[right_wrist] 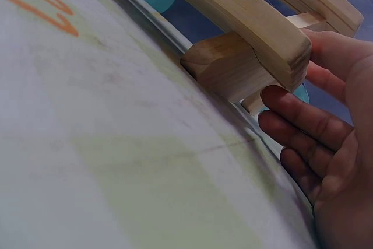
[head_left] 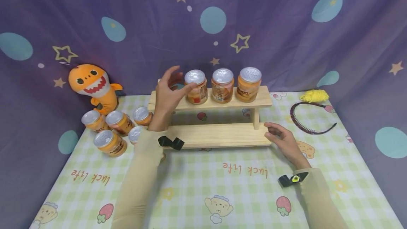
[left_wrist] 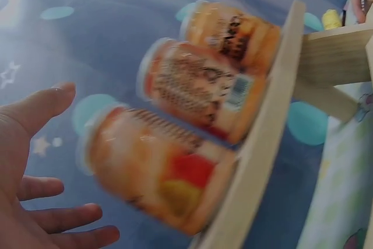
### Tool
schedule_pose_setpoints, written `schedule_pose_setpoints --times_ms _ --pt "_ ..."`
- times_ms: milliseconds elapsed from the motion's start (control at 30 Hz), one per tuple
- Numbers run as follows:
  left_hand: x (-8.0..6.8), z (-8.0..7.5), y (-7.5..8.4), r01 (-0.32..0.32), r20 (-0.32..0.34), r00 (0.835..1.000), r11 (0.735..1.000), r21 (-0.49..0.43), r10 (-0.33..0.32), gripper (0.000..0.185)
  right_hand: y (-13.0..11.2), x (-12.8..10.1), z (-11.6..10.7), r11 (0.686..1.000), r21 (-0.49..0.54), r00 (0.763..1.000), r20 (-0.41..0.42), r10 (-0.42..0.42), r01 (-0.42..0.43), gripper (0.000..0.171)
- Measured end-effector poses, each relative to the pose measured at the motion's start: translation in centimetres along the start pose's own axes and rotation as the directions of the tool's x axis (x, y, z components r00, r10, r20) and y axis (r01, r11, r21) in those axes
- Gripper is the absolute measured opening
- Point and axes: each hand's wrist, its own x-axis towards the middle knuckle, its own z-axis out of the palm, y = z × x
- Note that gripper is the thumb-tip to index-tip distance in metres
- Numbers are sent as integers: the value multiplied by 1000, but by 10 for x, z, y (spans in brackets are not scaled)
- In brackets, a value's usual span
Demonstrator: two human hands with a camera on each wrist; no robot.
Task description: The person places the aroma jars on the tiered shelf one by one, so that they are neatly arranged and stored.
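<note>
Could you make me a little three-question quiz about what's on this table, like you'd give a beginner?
1. How many jars stand on the top shelf of the wooden rack?
2. True or false: the right hand grips a jar.
3. Which is nearest the left hand: A the leftmost shelf jar, B the yellow yarn, C the shark toy?

Key: 1. Three. 2. False; it rests open at the lower shelf's end. 3. A.

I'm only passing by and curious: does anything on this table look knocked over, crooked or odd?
Mostly tidy. Three jars stand upright in a row on the top shelf, but the loose jars beside the shark toy lean at angles in an untidy cluster. A headband and yellow yarn lie loose at the far right. Nothing looks spilled or broken.
</note>
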Motion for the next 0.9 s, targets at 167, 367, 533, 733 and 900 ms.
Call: schedule_pose_setpoints --times_ms 167,367,533,733,900 --pt "-9 -27 8 -45 -66 997 999 9 45 67 -1 0 0 1000 -5 1000 -8 8 -8 42" --pt "-21 -58 16 -72 -122 990 997 -2 71 59 0 0 1 1000 8 1000 -7 0 0 42" --pt "-32 -85 19 -81 -194 977 997 18 83 55 4 1 3 1000 3 1000 0 1 -1 42" --pt "-47 -120 13 -43 -301 952 999 33 51 54 5 1 3 1000 -17 1000 -6 -8 8 42" --pt "-54 -147 0 -30 -384 923 999 -43 11 51 1 0 1 1000 -13 1000 -14 -8 8 42"
